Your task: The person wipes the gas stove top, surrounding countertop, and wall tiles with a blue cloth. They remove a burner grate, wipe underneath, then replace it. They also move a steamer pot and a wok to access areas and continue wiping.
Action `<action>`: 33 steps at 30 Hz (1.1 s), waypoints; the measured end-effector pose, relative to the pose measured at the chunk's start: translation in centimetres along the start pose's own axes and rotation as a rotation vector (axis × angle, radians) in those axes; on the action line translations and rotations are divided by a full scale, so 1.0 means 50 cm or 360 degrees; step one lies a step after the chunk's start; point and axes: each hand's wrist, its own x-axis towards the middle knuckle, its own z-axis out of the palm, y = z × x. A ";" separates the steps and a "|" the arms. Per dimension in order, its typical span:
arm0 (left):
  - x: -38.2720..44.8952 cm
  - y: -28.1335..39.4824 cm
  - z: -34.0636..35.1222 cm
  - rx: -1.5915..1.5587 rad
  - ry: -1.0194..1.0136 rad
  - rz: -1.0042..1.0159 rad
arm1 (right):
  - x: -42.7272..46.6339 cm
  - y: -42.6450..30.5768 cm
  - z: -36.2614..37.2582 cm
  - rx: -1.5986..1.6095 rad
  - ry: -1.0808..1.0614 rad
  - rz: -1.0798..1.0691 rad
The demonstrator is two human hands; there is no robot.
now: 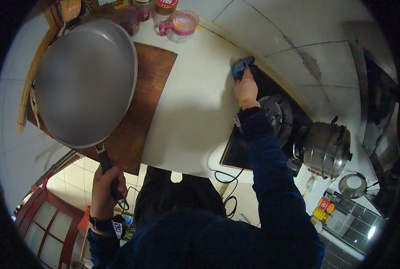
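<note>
By its black handle, my left hand [106,188] grips a large grey metal pan [85,87]. The pan is raised above a brown wooden board [149,74] and covers much of it; its inner face looks blurred. My right hand [246,88] is stretched out to the back of the white countertop [186,111], pressing a blue cloth [241,67] near the foot of the tiled wall. The cloth lies at the far corner of a black cooktop [235,148]. Under my right forearm a burner ring [275,116] is partly hidden.
A steel steamer pot [326,149] stands at the right end of the cooktop. Lidded jars, one a pink-rimmed jar [183,27], line the back. A black cable [232,198] hangs off the front edge. A dark red door with glass panes [48,228] is at lower left.
</note>
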 end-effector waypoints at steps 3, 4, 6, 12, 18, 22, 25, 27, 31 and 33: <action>0.001 0.001 0.003 -0.0020 -0.0003 -0.0011 | -0.098 -0.025 -0.015 -0.0118 -0.0119 -0.0267; 0.002 0.002 0.003 0.0013 0.0048 -0.0054 | -0.154 -0.043 -0.022 -0.0099 -0.0086 -0.0357; 0.004 0.004 0.005 -0.0002 0.0030 -0.0063 | -0.289 -0.077 -0.059 0.0120 -0.0153 -0.0448; 0.004 0.008 0.015 -0.0032 0.0004 -0.0033 | -0.481 -0.096 -0.140 0.0225 -0.0771 -0.0777; 0.001 0.004 0.019 0.0088 0.0076 0.0021 | -0.212 -0.060 -0.032 -0.0042 -0.0129 -0.0400; 0.004 -0.005 0.010 0.0199 0.0145 0.0049 | -0.119 -0.075 0.032 0.0015 -0.0033 -0.0136; 0.008 -0.009 -0.002 0.0088 0.0136 0.0001 | -0.224 -0.090 0.006 0.0033 -0.0091 -0.0384; 0.007 -0.012 -0.010 0.0111 0.0072 0.0054 | -0.346 -0.101 -0.037 0.0144 -0.0254 -0.0456; 0.013 -0.009 -0.018 -0.0003 0.0008 0.0015 | -0.385 -0.057 -0.077 -0.0106 -0.0468 -0.0388; 0.008 -0.011 -0.020 -0.0014 0.0058 0.0040 | -0.345 -0.038 -0.060 0.0062 -0.0249 -0.0285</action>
